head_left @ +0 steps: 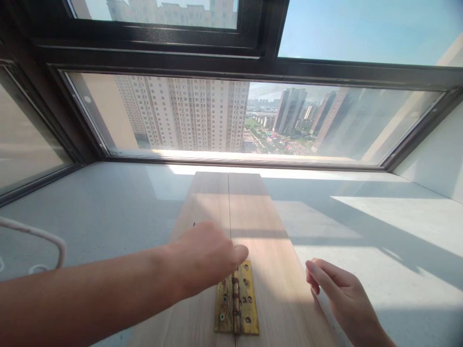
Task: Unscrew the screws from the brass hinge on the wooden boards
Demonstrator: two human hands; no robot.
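Two light wooden boards [253, 212] lie side by side on a pale stone sill, joined by a brass hinge [237, 306] screwed across their seam. My left hand [206, 255] reaches over the left board with fingers curled down onto the top of the hinge; what its fingertips touch is hidden. My right hand [338, 289] hovers at the right board's edge, fingers loosely bent and apart, holding nothing.
The white stone sill [108, 207] runs along a dark-framed window [231, 62] looking out on tall buildings. A white cable [39, 236] loops at the left edge. A white wall [437, 159] closes the right side.
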